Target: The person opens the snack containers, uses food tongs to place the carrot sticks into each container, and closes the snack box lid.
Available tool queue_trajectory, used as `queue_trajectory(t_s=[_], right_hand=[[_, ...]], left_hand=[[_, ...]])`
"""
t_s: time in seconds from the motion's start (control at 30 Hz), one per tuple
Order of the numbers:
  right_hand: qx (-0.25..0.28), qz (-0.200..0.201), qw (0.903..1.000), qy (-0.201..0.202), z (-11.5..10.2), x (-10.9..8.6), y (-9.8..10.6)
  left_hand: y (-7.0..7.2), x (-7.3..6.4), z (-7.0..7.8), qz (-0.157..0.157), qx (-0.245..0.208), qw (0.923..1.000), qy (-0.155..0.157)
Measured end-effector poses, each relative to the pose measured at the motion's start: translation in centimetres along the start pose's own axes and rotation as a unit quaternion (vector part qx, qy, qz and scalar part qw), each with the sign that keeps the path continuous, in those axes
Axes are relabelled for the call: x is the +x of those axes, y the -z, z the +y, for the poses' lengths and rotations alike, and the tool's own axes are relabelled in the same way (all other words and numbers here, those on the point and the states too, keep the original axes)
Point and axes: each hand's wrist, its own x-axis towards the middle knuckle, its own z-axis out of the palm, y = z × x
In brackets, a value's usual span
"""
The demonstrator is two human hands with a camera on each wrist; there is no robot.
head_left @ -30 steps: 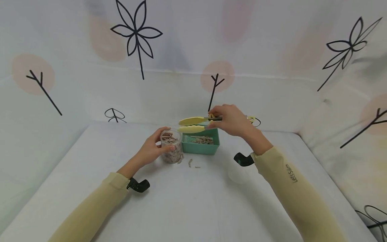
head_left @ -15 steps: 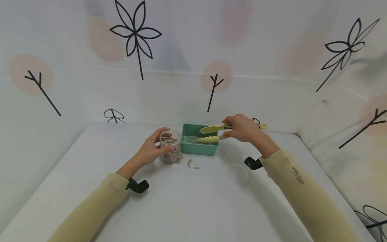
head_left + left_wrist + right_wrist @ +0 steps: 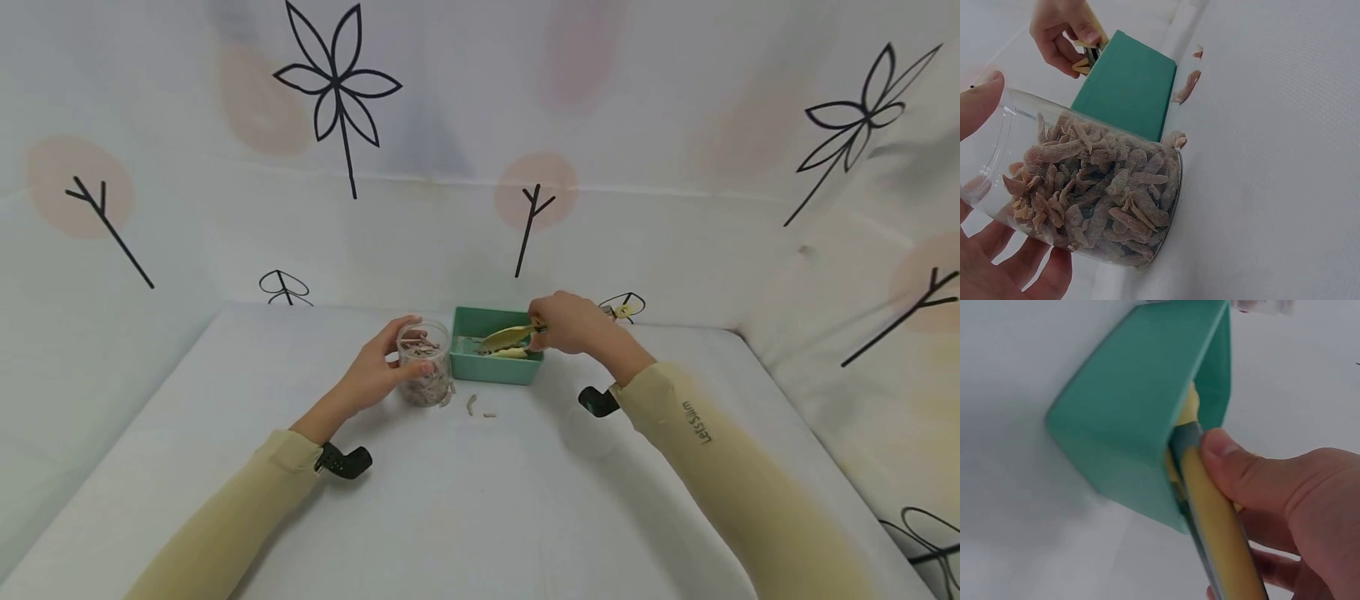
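My left hand (image 3: 375, 364) grips a clear jar (image 3: 427, 388) from its left side, thumb and fingers round the wall. Brownish, finger-like dried pieces (image 3: 1104, 187) fill much of the jar, which stands upright with its top uncovered. Right beside it is a green rectangular box (image 3: 491, 369). My right hand (image 3: 573, 323) holds yellow-and-metal tongs (image 3: 508, 338) over the box's right side, their yellow heads down inside it. In the right wrist view the thumb (image 3: 1229, 456) presses on the tongs' yellow handle (image 3: 1216, 519). The box wall and tongs hide most of what lies inside.
Several loose dried pieces (image 3: 471, 406) lie on the white tabletop (image 3: 450, 500) in front of the jar and box. A faint clear round lid (image 3: 588, 435) rests on the table under the right forearm. A patterned white cloth wall (image 3: 420, 242) stands behind.
My right hand has pulled the tongs from the jar's mouth rightward over the box, then lowered their heads into it. My left hand and the jar have stayed in place.
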Motion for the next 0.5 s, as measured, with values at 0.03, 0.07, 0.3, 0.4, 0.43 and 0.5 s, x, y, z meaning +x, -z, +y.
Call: queue_trajectory(t_s=[0.03,0.07,0.3,0.4,0.43,0.5], right_hand=[[0.01,0.004,0.9999,0.002,0.0,0.0,-0.3],[0.018,0.011,0.9998,0.004,0.1,0.1,-0.7],[0.033,0.081,0.9959,0.025,0.5,-0.1,-2.4],[0.035,0.103,0.9938,0.025,0.9,-0.1,-2.5],[0.035,0.106,0.9934,0.024,1.0,-0.2,-2.5],[0.041,0.111,0.9928,0.017,1.3,-0.3,-2.4]], left_hand=[[0.0,0.0,0.0,-0.001,0.0,1.0,0.0],[-0.1,0.0,0.0,-0.001,0.0,1.0,0.0],[0.0,0.0,0.0,-0.005,0.005,1.0,-0.003],[0.0,0.1,0.0,-0.003,0.006,0.9999,-0.008],[0.0,0.1,0.0,-0.002,0.006,0.9999,-0.008],[0.0,0.1,0.0,-0.003,0.006,1.0,-0.006]])
